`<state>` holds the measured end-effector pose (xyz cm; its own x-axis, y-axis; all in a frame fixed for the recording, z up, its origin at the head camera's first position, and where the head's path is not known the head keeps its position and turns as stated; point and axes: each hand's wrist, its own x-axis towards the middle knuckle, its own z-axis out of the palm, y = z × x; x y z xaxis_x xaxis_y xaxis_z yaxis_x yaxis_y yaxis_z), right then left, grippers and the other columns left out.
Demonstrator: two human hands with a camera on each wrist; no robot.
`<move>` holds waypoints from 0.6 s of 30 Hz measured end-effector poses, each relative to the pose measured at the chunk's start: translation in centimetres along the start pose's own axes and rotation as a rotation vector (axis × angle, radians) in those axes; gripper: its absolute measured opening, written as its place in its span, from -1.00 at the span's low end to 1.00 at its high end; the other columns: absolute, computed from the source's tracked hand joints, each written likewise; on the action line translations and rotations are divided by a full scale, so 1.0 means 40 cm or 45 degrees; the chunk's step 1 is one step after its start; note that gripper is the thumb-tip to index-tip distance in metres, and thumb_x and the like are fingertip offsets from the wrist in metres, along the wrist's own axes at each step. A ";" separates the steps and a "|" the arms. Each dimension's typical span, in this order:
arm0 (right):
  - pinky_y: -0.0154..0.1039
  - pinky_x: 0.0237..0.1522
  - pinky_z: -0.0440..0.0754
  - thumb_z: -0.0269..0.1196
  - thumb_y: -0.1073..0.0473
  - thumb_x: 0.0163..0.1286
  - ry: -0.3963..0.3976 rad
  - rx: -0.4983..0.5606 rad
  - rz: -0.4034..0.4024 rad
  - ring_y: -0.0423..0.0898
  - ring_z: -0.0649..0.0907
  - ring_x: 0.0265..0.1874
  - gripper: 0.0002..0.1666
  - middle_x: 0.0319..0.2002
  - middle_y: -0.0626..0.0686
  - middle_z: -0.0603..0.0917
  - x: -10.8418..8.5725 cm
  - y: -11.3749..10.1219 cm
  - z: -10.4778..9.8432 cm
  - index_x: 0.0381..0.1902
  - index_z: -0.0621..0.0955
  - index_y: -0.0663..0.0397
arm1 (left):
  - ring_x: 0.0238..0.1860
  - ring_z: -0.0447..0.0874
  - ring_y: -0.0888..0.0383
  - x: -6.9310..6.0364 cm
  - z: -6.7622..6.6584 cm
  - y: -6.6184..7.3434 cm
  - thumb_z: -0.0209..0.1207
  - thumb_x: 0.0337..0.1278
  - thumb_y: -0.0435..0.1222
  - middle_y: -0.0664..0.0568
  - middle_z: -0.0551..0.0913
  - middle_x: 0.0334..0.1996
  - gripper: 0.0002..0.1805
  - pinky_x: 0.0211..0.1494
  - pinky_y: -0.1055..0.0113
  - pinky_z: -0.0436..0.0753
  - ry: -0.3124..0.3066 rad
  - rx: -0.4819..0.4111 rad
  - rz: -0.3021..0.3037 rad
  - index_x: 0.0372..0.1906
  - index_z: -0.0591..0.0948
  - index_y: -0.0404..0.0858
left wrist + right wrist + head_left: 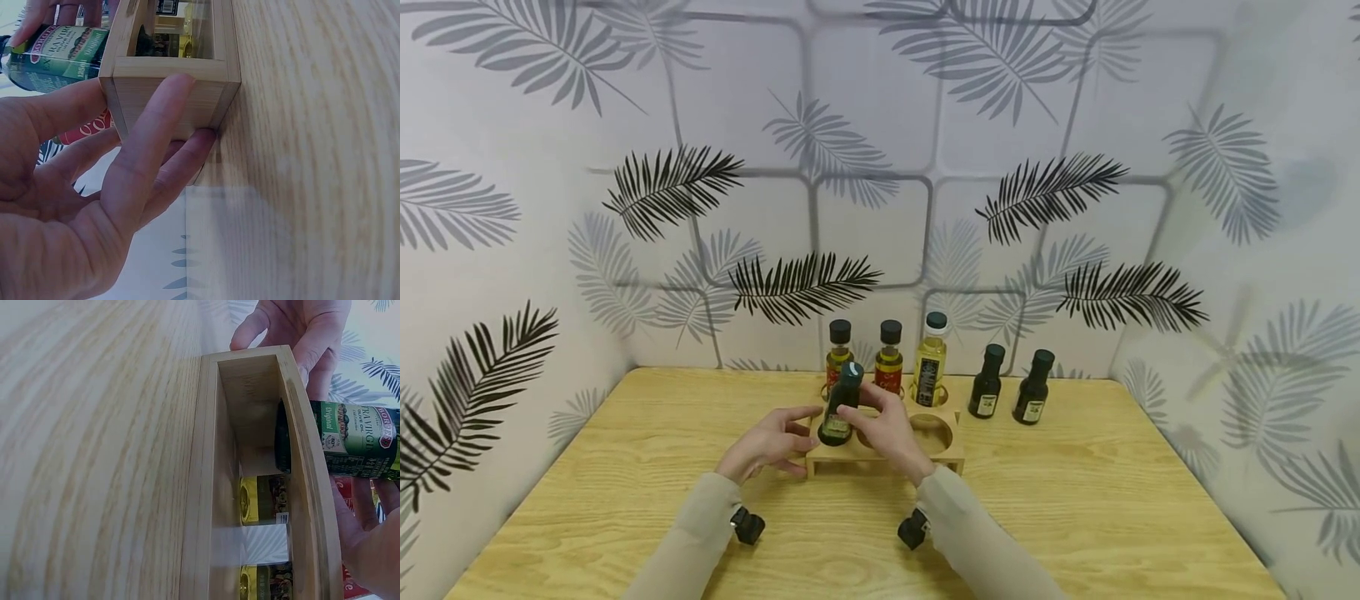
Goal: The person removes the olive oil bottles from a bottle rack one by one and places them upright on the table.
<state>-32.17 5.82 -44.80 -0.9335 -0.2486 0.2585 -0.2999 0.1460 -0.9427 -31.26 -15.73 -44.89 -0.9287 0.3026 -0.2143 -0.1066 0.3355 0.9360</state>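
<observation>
Plain pale beige long sleeves [688,533], two small black boxy wrist devices [748,526]

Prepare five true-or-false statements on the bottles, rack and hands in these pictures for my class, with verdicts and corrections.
1. The right hand holds a green-labelled bottle. True.
2. The left hand grips a bottle too. False: it touches the left end of the wooden rack.
3. Two dark bottles stand on the table, to the right of the wooden rack. True.
4. All three bottles in the back row have red labels. False: there are two red-labelled bottles, and the rightmost bottle has a dark label.
5. The lower end of the green-labelled bottle is inside the wooden rack. True.
</observation>
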 end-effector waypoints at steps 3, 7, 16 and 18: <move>0.04 0.22 0.54 0.35 0.01 0.32 0.020 -0.002 -0.020 -0.04 0.60 0.13 -0.57 0.05 0.01 0.69 -0.004 -0.003 0.001 0.15 0.64 -0.18 | 0.09 0.59 -0.08 -0.003 0.003 0.001 0.18 0.31 -0.38 -0.34 0.40 0.25 -0.35 -0.23 0.07 0.78 0.010 -0.002 -0.007 0.47 0.32 -0.09; 0.01 0.16 0.58 0.34 -0.01 0.33 0.041 -0.005 -0.033 -0.05 0.61 0.12 -0.58 0.05 0.00 0.69 -0.006 -0.010 -0.005 0.15 0.64 -0.18 | 0.08 0.59 -0.07 -0.001 0.005 0.004 0.18 0.31 -0.39 -0.33 0.41 0.25 -0.35 -0.23 0.06 0.78 0.016 -0.006 -0.015 0.47 0.33 -0.09; -0.14 0.03 0.63 0.34 -0.01 0.34 0.045 -0.033 -0.074 0.00 0.62 0.04 -0.52 0.01 0.05 0.69 -0.009 -0.027 -0.033 0.20 0.61 -0.07 | 0.06 0.60 -0.08 -0.003 0.002 -0.003 0.18 0.31 -0.39 -0.37 0.38 0.26 -0.35 -0.23 0.05 0.78 0.003 -0.022 0.005 0.47 0.33 -0.11; -0.17 0.00 0.63 0.33 -0.01 0.35 0.049 -0.018 -0.078 0.01 0.62 0.01 -0.53 -0.02 0.07 0.69 -0.010 -0.029 -0.040 0.18 0.61 -0.05 | 0.05 0.60 -0.08 -0.001 0.002 -0.004 0.18 0.31 -0.39 -0.36 0.39 0.25 -0.35 -0.23 0.06 0.78 -0.001 -0.020 0.010 0.47 0.33 -0.10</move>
<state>-31.77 7.29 -43.48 -0.9201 -0.2206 0.3237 -0.3592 0.1455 -0.9219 -31.16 -15.74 -45.07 -0.9292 0.3058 -0.2073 -0.1051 0.3190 0.9419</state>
